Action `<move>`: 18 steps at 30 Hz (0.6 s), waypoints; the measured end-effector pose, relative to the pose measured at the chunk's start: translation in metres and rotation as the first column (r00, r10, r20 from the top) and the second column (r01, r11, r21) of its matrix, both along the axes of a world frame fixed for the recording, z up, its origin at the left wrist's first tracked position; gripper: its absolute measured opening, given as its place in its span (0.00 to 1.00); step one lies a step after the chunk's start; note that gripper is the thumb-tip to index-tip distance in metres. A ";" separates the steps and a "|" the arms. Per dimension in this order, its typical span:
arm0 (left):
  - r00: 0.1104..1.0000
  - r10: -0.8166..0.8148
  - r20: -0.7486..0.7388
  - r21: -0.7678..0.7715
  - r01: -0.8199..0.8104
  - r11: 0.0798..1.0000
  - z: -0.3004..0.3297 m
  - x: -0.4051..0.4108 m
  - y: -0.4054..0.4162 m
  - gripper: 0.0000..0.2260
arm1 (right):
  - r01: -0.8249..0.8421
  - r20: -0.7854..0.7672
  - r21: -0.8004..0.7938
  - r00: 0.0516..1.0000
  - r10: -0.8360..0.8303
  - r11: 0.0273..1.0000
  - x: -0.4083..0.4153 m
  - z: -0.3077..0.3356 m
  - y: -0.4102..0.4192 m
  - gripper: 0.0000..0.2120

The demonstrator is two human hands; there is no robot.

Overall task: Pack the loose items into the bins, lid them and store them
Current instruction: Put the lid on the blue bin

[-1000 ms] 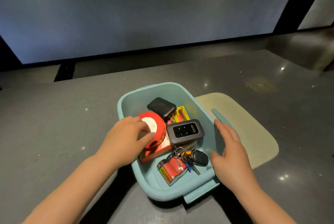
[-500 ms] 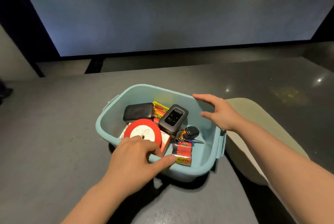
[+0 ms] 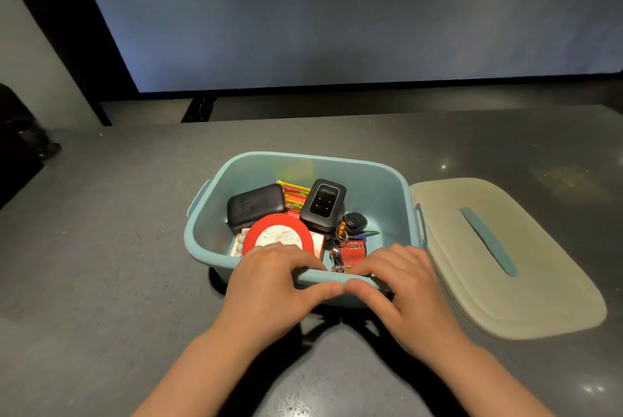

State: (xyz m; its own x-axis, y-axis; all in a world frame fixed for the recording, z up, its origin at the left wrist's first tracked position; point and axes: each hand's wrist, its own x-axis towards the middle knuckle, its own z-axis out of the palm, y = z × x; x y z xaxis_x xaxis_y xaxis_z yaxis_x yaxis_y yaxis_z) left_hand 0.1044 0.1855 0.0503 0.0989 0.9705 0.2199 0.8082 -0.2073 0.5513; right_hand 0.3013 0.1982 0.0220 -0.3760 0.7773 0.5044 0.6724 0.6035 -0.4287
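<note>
A light blue bin (image 3: 371, 177) stands on the grey counter, open and full of small items: a red tape roll (image 3: 269, 231), a black pouch (image 3: 254, 206), a black pocket router (image 3: 323, 204), yellow battery packs (image 3: 295, 194), keys with a fob (image 3: 352, 226) and red batteries (image 3: 354, 250). My left hand (image 3: 269, 285) and my right hand (image 3: 401, 282) both grip the bin's near rim, fingers hooked inside, thumbs outside and almost touching. The beige lid (image 3: 526, 282) with a blue handle strip lies flat to the right of the bin.
The dark grey counter (image 3: 101, 248) stretches left and right of the bin. A large blank screen (image 3: 337, 12) rises behind the counter's far edge. A dark object (image 3: 20, 140) sits at the far left.
My right hand left the bin's far right rim and came to the near rim beside my left hand. The bin has turned and now sits square to me.
</note>
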 end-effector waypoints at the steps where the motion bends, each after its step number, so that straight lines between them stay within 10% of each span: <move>1: 0.999 -0.002 0.047 -0.048 0.005 0.999 0.001 -0.006 0.001 0.15 | -0.033 0.020 0.011 0.999 0.033 0.999 0.004 0.000 0.004 0.12; 9: 0.969 0.220 0.108 -0.038 -0.217 0.975 -0.003 -0.017 0.001 0.17 | -0.154 -0.039 -0.061 0.988 0.152 0.986 0.043 0.003 0.028 0.11; 13: 0.971 0.234 0.047 -0.009 -0.234 0.972 -0.001 0.001 0.004 0.21 | 0.337 -0.378 -0.035 0.867 -0.325 0.941 0.093 -0.003 0.057 0.06; 15: 0.978 0.209 0.005 0.013 -0.209 0.978 0.001 0.017 0.008 0.22 | 0.621 -0.167 -0.240 0.731 -0.662 0.746 0.132 -0.015 0.079 0.11; 18: 0.985 0.172 -0.005 0.027 -0.172 0.985 0.003 0.043 0.018 0.21 | 0.756 0.355 -0.363 0.653 -0.669 0.545 0.160 -0.046 0.095 0.23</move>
State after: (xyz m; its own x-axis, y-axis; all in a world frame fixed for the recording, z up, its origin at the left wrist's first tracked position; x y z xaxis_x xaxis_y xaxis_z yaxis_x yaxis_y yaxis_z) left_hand 0.1474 0.2031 0.0533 -0.0673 0.9670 0.2459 0.8368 -0.0795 0.5417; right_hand 0.4614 0.2935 -0.0241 0.3672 0.9299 0.0192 0.8739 -0.3378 -0.3496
